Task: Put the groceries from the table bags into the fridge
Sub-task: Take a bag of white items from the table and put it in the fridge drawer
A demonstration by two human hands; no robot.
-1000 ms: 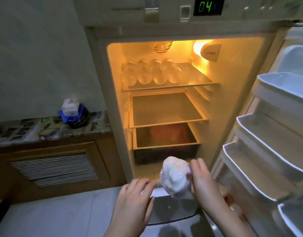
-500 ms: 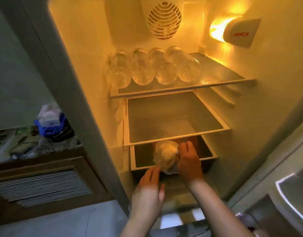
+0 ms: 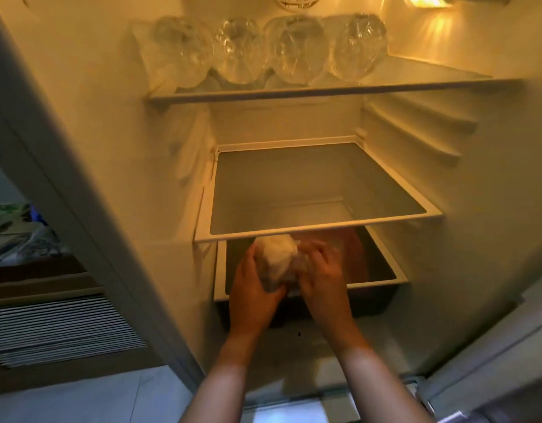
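Observation:
A white lump wrapped in clear plastic, the wrapped white bundle [image 3: 277, 257], is held between both hands over the open bottom drawer [image 3: 389, 271] of the fridge. My left hand [image 3: 251, 288] cups it from the left and below. My right hand [image 3: 320, 277] presses on its right side. The bundle sits just under the front edge of the glass shelf [image 3: 318, 225]. An orange-red item [image 3: 353, 254] lies deeper in the drawer, partly hidden by my right hand.
Several clear plastic bottles [image 3: 285, 50] lie on the top shelf [image 3: 324, 91]. The middle glass shelf bears nothing. The fridge's left wall [image 3: 80, 178] stands close. A wooden cabinet with a slatted vent [image 3: 59, 328] is at the left, clutter on its top.
The view has moved in closer to the fridge interior. Both hands went forward, and my left hand, which was free below the bundle, now cups it over the bottom drawer.

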